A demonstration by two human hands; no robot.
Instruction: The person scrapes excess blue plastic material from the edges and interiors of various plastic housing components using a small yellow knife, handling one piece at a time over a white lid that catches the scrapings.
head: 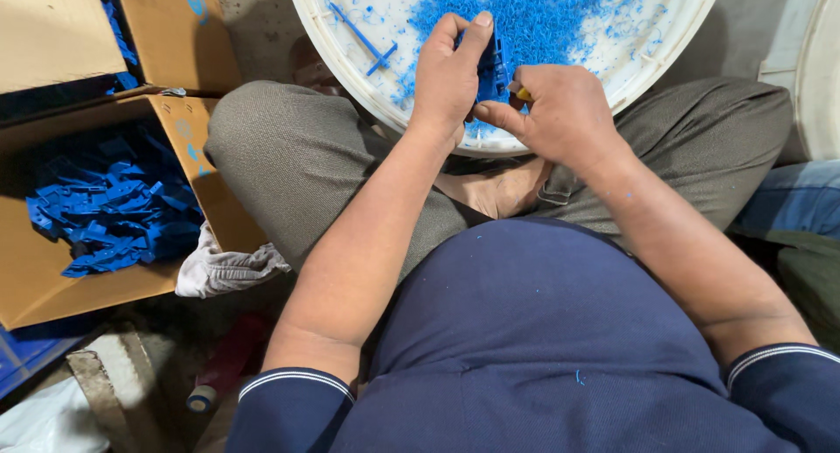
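A person sits cross-legged on the floor, and both hands meet over the near rim of a wide white tub (674,42) whose bottom is strewn with blue plastic shavings (534,15). The left hand (448,72) has its grip closed around a blue plastic part (493,68), held upright with the fingers wrapped over its far side and the thumb behind. The right hand (560,112) is clenched on a small yellow-handled tool (523,94), of which only a tip shows between thumb and forefinger, pressed against the edge of the part. A thin blue strip (360,37) lies loose in the tub, apart from the hands. To the person's left stands an open brown cardboard box (35,287), its flaps spread, holding a heap of blue plastic pieces (114,208); a round blue printed mark sits on the flap nearest the knee. A second cardboard box (175,33) stands behind it, also bearing a blue mark on its side. A crumpled whitish rag (223,269) lies between the open box and the person's thigh. On the floor nearer the camera lies a small roll of tape (201,399). At the right edge, part of another white tub (818,68) shows.
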